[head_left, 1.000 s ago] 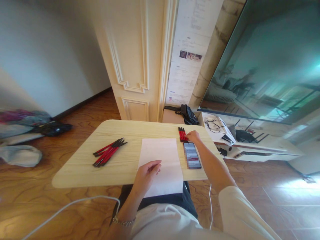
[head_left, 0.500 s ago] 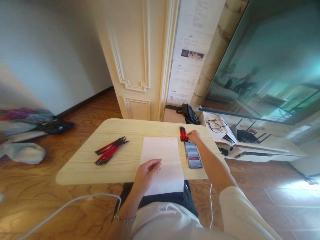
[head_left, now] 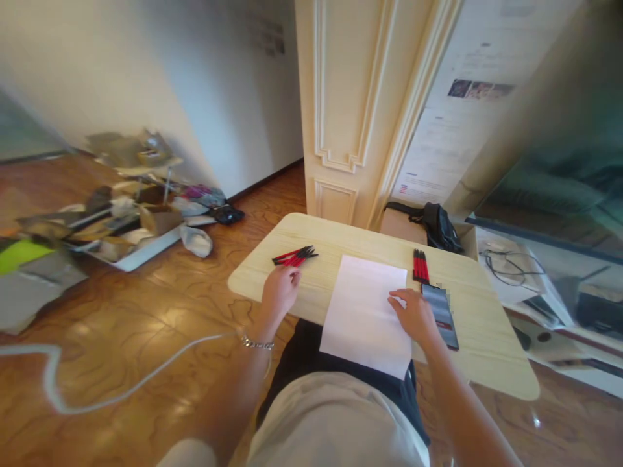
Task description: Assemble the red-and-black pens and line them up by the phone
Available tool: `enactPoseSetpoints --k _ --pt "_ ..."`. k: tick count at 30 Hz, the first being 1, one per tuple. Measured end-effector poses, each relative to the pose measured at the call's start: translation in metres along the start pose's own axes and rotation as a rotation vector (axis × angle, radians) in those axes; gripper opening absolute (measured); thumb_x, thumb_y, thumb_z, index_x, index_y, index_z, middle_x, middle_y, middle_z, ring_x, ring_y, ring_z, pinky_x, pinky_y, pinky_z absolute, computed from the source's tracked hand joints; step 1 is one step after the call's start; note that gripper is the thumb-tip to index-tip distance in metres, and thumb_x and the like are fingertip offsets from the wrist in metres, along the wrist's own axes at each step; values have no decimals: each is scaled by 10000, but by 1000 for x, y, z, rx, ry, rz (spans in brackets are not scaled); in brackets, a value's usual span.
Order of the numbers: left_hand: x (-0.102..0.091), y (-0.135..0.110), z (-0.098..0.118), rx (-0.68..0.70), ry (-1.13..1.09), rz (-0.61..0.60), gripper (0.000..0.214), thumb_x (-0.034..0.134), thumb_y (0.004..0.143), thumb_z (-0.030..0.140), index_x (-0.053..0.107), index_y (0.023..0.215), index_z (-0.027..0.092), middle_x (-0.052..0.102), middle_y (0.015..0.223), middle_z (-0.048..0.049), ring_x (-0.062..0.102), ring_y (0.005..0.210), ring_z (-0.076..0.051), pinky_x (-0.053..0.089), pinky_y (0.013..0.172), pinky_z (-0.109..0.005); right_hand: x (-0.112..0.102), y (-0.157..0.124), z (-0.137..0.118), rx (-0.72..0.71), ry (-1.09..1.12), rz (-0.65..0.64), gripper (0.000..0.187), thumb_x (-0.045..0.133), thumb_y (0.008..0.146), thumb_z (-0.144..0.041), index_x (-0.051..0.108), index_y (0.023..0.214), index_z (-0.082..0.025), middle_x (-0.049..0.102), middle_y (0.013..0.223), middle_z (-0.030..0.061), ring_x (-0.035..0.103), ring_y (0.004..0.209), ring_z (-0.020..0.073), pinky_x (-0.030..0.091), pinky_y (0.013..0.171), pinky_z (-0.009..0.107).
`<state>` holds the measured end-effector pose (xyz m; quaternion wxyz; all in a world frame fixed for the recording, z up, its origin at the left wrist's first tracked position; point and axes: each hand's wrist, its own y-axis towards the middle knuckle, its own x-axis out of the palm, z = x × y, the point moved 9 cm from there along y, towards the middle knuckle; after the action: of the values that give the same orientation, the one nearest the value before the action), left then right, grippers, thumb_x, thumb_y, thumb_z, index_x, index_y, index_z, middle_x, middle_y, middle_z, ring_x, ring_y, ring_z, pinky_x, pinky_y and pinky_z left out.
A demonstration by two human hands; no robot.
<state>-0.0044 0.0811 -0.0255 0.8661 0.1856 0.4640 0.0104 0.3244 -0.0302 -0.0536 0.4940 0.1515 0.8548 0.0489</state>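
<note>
My left hand is at the near edge of a loose pile of red and black pens, on the left of the table. Its fingers are curled together, and whatever is between them is hidden. Over the right part of a white sheet of paper hovers my right hand, empty, with thumb and forefinger apart. Several more pens lie side by side in a neat row beyond it. Just right of this hand is a phone, partly covered by it.
The pale wooden table has rounded corners. Behind it stand a cream panelled door and a black bag. A white cable runs over the floor at left, and a low tray of clutter sits farther off.
My view has swung to the left. My left hand has gone from the paper to the pen pile. My right hand has left the pen row and come back over the paper.
</note>
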Motion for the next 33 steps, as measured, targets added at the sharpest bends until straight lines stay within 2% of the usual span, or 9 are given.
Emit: enactPoseSetpoints --k 3,6,15,19,24,29,33 --pt "-4 9 -16 -59 151 2 231 510 840 320 705 874 201 654 928 -113 584 855 -247 421 712 -322 15 -17 -6 -20 -42 29 266 503 835 -310 701 980 -208 651 1062 71 546 1014 238 401 924 369" --pt "1 14 -24 -100 222 -25 233 531 828 359 706 842 206 639 902 -125 568 870 -262 411 679 -324 22 -23 -3 -13 -59 44 271 495 837 -302 708 975 -205 630 1085 76 532 1014 244 405 928 375" --pt "12 18 -23 -107 306 -55 260 522 837 353 706 919 188 640 959 -154 568 928 -281 434 691 -338 23 -22 0 -4 -43 53 274 497 845 -318 712 972 -204 619 1093 72 518 1019 238 396 948 360" --pt "15 20 -23 -123 357 -94 267 495 846 342 710 892 189 649 950 -151 584 905 -276 450 687 -340 24 -22 1 1 -35 49 270 507 840 -317 710 977 -201 618 1097 64 511 1024 229 394 943 350" --pt "9 20 -22 -131 375 -90 287 465 854 371 701 855 207 661 937 -125 595 890 -261 453 678 -322 25 -21 3 6 -19 56 268 519 833 -316 709 979 -195 618 1094 65 509 1027 218 389 948 343" --pt "0 10 -9 -129 289 -65 267 479 852 389 689 886 227 685 896 -91 611 865 -239 445 709 -309 26 -19 4 8 -15 56 260 522 831 -319 713 966 -203 622 1089 62 513 1015 213 396 933 343" --pt "11 -8 21 -66 151 -99 240 484 862 359 675 868 214 696 834 -63 628 796 -197 440 704 -280 26 -17 5 -6 -22 65 254 525 831 -319 713 961 -207 623 1085 56 515 1007 212 391 937 344"
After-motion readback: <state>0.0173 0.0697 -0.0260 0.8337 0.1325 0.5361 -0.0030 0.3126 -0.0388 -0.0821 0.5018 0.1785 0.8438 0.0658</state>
